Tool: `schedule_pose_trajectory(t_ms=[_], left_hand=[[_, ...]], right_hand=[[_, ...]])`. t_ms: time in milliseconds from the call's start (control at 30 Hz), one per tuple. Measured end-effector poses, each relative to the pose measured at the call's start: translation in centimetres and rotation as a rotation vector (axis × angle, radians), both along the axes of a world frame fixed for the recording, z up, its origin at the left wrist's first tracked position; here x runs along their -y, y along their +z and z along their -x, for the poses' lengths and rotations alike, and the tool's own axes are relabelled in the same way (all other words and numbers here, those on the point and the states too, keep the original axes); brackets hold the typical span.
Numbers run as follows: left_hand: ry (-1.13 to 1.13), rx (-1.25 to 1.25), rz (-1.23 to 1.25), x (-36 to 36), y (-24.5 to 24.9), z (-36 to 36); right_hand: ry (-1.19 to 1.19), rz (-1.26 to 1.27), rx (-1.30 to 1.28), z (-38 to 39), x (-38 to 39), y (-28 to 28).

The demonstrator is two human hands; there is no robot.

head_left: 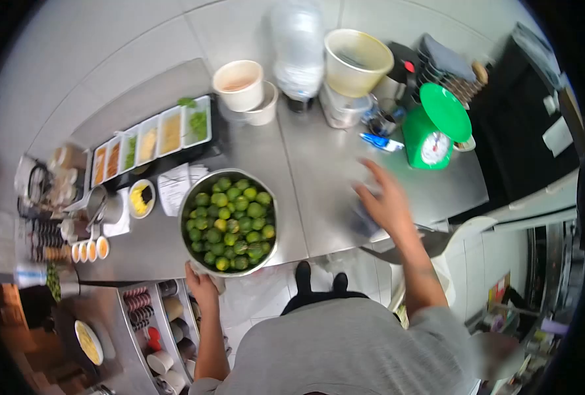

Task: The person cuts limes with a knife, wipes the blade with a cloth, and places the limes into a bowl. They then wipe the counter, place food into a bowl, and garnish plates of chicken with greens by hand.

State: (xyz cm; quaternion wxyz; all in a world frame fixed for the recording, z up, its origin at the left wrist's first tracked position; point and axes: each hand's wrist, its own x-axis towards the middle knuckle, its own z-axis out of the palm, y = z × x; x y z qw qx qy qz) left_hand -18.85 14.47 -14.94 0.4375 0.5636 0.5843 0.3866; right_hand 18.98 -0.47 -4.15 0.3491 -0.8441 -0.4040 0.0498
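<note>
A round metal bowl (274,248) full of small green limes (232,222), a few of them yellowish, sits at the front edge of the steel counter. My left hand (202,288) is at the bowl's lower left rim, its fingers bent against the metal. My right hand (386,199) hovers over the counter to the right of the bowl, fingers spread, with nothing in it. Beyond it lie a blue and white packet (381,141) and a green dial scale (435,128). Something dark and blurred is beneath my right hand; I cannot make it out.
Behind the bowl are a rack of ingredient trays (149,143), paper slips (174,189) and white tubs (238,85). A plastic-wrapped stack (297,52) and a yellowish bucket (358,62) stand by the wall. Small cups (102,247) and a yellow-filled bowl (141,198) are left.
</note>
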Motion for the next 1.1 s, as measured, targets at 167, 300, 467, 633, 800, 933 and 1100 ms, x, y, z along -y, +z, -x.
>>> schedule_pose_trajectory(t_ms=[167,300,467,633,800,933,1100], left_hand=[[-0.365,-0.301,-0.204,5.0,-1.1,-2.4],[-0.45,-0.398,-0.232,4.4,-1.3,-1.6],[-0.476,-0.415,-0.302,3.7,-1.0,-1.8],[-0.356,-0.264,-0.034,3.1,0.6,-1.2],[0.022,0.291,0.074,-1.2,1.9,0.6],[-0.183,0.547,0.29,-5.9,2.2,-0.6],[-0.377,0.262,0.151,-6.5,1.2,-2.2]], right_hand=[[-0.441,0.153,0.119,-2.2,12.4,-9.1],[-0.363,0.104,0.209,-3.3,13.6,-10.4],[-0.152,0.341,0.322,-3.7,8.4,-7.1],[-0.034,0.226,0.289,-5.5,-2.1,-5.3],[0.011,-0.013,0.373,-7.5,-7.2,-7.3],[0.143,-0.1,-0.008,-3.5,-6.6,-4.6],[0.381,-0.206,-0.797,4.3,-6.7,-2.6]])
